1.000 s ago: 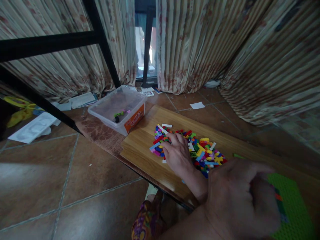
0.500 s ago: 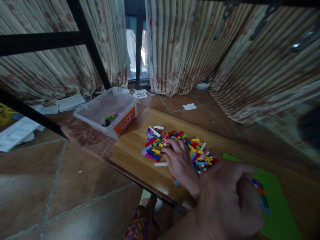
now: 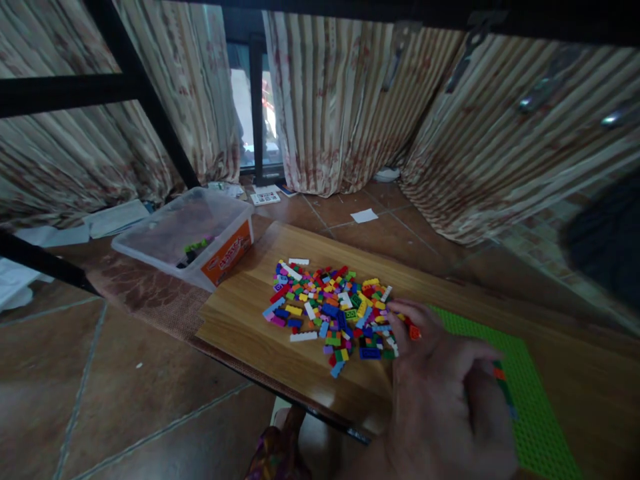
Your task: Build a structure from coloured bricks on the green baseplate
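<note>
A pile of mixed toy building bricks (image 3: 325,310) lies spread on the wooden board. My right hand (image 3: 425,323) is at the pile's right end, its visible fingers apart near a red-orange brick (image 3: 415,333); much of it is hidden behind my left hand. My left hand (image 3: 445,407), large and close to the camera, is closed with curled fingers. Whatever is inside it is hidden. Right of it lies a green studded baseplate (image 3: 537,407), carrying a small row of joined coloured bricks (image 3: 501,379), partly covered by the left hand.
A clear plastic bin (image 3: 150,247) with an orange label and a few bricks inside stands left of the wooden board (image 3: 240,313). Black metal bars (image 3: 135,87) rise at the left. Papers (image 3: 364,216) lie on the tiled floor before striped curtains (image 3: 340,100).
My right hand has drawn back from the middle of the pile to its right end, uncovering bricks. My left hand stays closed. The view has shifted slightly right.
</note>
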Motion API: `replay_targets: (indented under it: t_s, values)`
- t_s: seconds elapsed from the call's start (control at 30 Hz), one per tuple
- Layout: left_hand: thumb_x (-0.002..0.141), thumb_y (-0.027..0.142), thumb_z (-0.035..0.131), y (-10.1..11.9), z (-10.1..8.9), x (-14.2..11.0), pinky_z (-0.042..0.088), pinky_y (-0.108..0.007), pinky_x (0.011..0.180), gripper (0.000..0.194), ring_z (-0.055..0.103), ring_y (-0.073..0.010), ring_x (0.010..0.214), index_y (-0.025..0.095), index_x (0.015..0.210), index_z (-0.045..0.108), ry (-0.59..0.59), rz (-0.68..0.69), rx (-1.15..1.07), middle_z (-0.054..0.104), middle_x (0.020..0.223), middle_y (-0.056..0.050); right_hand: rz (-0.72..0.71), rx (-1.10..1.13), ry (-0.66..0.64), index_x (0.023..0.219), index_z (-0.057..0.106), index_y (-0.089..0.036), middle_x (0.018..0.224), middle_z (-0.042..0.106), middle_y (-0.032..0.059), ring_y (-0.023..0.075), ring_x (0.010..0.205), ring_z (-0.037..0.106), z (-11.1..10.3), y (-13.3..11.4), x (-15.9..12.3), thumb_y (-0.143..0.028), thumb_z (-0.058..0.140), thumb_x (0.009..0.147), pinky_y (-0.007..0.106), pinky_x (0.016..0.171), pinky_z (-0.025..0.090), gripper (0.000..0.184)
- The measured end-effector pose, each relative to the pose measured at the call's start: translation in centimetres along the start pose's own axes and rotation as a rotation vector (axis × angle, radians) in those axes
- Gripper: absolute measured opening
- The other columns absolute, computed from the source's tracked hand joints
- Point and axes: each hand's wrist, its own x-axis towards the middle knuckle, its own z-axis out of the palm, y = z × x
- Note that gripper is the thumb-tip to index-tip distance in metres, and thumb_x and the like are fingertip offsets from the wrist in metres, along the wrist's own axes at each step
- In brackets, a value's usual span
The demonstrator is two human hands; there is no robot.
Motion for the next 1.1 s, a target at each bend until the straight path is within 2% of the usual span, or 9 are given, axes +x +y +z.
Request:
replay_targets:
  t_s: [0.07,0.13,0.3,0.43,0.6,0.77,0.87,0.93,1.1]
  values:
    - [0.081,0.007,0.049,-0.1,0.5,-0.2,0.051,-0.029,0.064,0.024,0.064,-0.0177,0.075,0.020,0.094,0.064,-0.024,-0.011,0.014,0.067,0.081,-0.005,0.053,-0.016,0.037,0.101,0.068,-0.027,0.103,0.067,0.0065,0.0252,0.097,0.061,0.0,-0.5,0.3,-0.038,0.058,0.089,0.045,0.087,0.048,0.019]
    - [0.083,0.007,0.048,-0.2,1.1,-0.4,0.051,-0.029,0.066,0.024,0.064,-0.0173,0.077,0.020,0.095,0.064,-0.038,-0.030,0.027,0.068,0.082,-0.004,0.065,-0.053,0.015,0.099,0.070,-0.026,0.101,0.069,0.0060,0.0248,0.096,0.061,-0.1,-1.1,1.0,-0.038,0.056,0.089,0.042,0.085,0.048,0.020]
    - [0.085,0.008,0.048,-0.2,2.8,-0.6,0.050,-0.029,0.071,0.022,0.063,-0.0156,0.074,0.018,0.094,0.065,-0.048,-0.061,0.019,0.068,0.079,-0.004,0.027,-0.097,-0.233,0.103,0.071,-0.022,0.104,0.068,0.0074,0.0254,0.099,0.058,-0.3,-3.2,3.4,-0.027,0.056,0.089,0.041,0.087,0.047,0.022]
    - [0.085,0.008,0.049,-0.2,3.9,-0.8,0.050,-0.030,0.071,0.021,0.063,-0.0155,0.075,0.018,0.092,0.066,0.026,-0.087,0.023,0.068,0.080,-0.003,0.007,-0.136,-0.375,0.107,0.070,-0.020,0.107,0.064,0.0096,0.0257,0.102,0.054,0.2,-4.9,4.7,-0.024,0.058,0.088,0.042,0.091,0.046,0.023]
    - [0.085,0.008,0.049,-0.1,3.9,-0.5,0.049,-0.030,0.068,0.019,0.061,-0.0150,0.071,0.016,0.088,0.066,0.008,-0.060,0.003,0.066,0.075,-0.004,0.002,-0.187,-0.457,0.104,0.070,-0.017,0.111,0.059,0.0120,0.0282,0.107,0.050,1.4,-5.7,5.2,-0.021,0.061,0.085,0.044,0.094,0.046,0.022]
    - [0.086,0.008,0.047,-0.2,3.3,-0.2,0.049,-0.029,0.068,0.020,0.061,-0.0149,0.071,0.015,0.091,0.066,-0.052,-0.074,0.031,0.066,0.077,-0.004,0.031,-0.117,-0.448,0.095,0.071,-0.019,0.110,0.059,0.0103,0.0274,0.106,0.050,2.2,-5.6,5.1,-0.013,0.065,0.078,0.044,0.095,0.046,0.020]
    - [0.086,0.009,0.048,-0.1,3.4,-0.3,0.050,-0.028,0.066,0.022,0.062,-0.0149,0.070,0.017,0.092,0.067,-0.036,-0.062,0.048,0.067,0.076,-0.004,0.091,0.008,-0.347,0.093,0.071,-0.020,0.108,0.060,0.0097,0.0271,0.106,0.052,1.7,-5.9,5.0,-0.014,0.063,0.078,0.045,0.096,0.045,0.018]
    - [0.086,0.009,0.048,0.0,3.4,-0.4,0.051,-0.029,0.065,0.024,0.063,-0.0155,0.070,0.019,0.093,0.068,-0.012,-0.058,0.066,0.068,0.076,-0.004,0.181,0.192,-0.250,0.093,0.071,-0.020,0.106,0.063,0.0089,0.0261,0.104,0.055,1.0,-6.1,4.9,-0.019,0.063,0.080,0.046,0.094,0.046,0.016]
    - [0.086,0.012,0.049,0.0,3.5,-1.0,0.053,-0.031,0.064,0.024,0.066,-0.0208,0.083,0.024,0.095,0.069,-0.125,0.022,0.086,0.071,0.084,-0.006,0.651,0.921,-0.144,0.097,0.069,-0.023,0.084,0.069,0.0032,0.0197,0.075,0.065,-1.6,-5.2,3.8,-0.044,0.069,0.077,0.039,0.072,0.055,0.030]
